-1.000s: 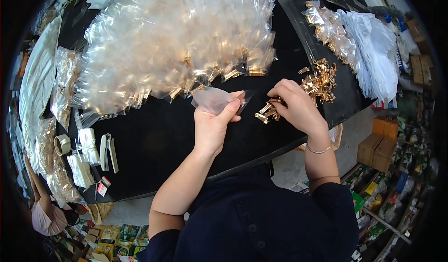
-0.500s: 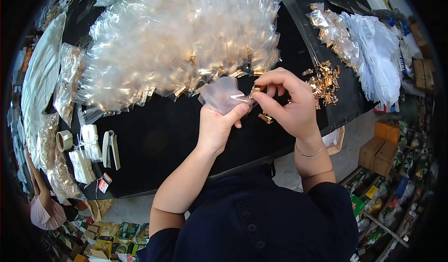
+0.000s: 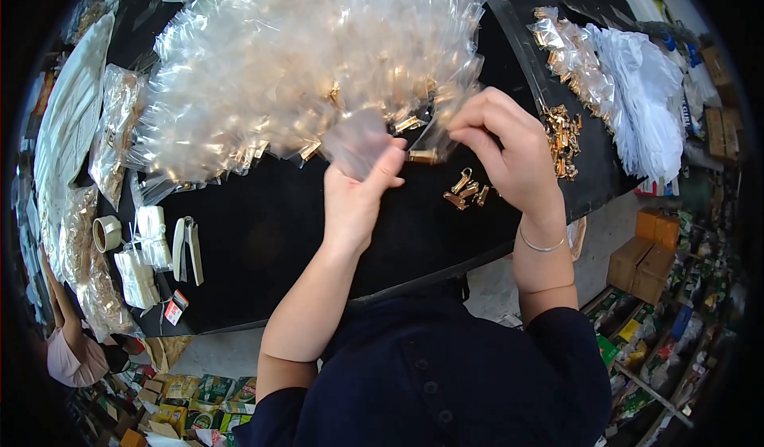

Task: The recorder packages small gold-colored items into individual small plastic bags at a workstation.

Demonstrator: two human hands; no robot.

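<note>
My left hand [image 3: 360, 188] is closed on a sheaf of clear plastic bags [image 3: 358, 138], its thumb pressed across them. To the right, my right hand [image 3: 509, 145] pinches the upper end of a single clear bag [image 3: 440, 133], blurred by motion. A gold metal clip [image 3: 422, 157] lies at the low end of that bag. Several loose gold clips [image 3: 466, 190] rest on the black table just below the right hand. Beyond both hands spreads a big heap of filled clear bags [image 3: 310, 57], gold clips showing along its near edge.
A pile of loose gold clips [image 3: 564, 133] lies right of my right hand, near white plastic bags [image 3: 637, 89]. On the left stand a tape roll [image 3: 107, 233], tied white bundles [image 3: 153, 239] and a white stapler-like tool [image 3: 188, 250]. Another person [image 3: 73, 355] is at the far left.
My hands have moved apart. The right has drawn a bag with a clip away to the right and up, uncovering loose clips; the left has shifted slightly left with the sheaf.
</note>
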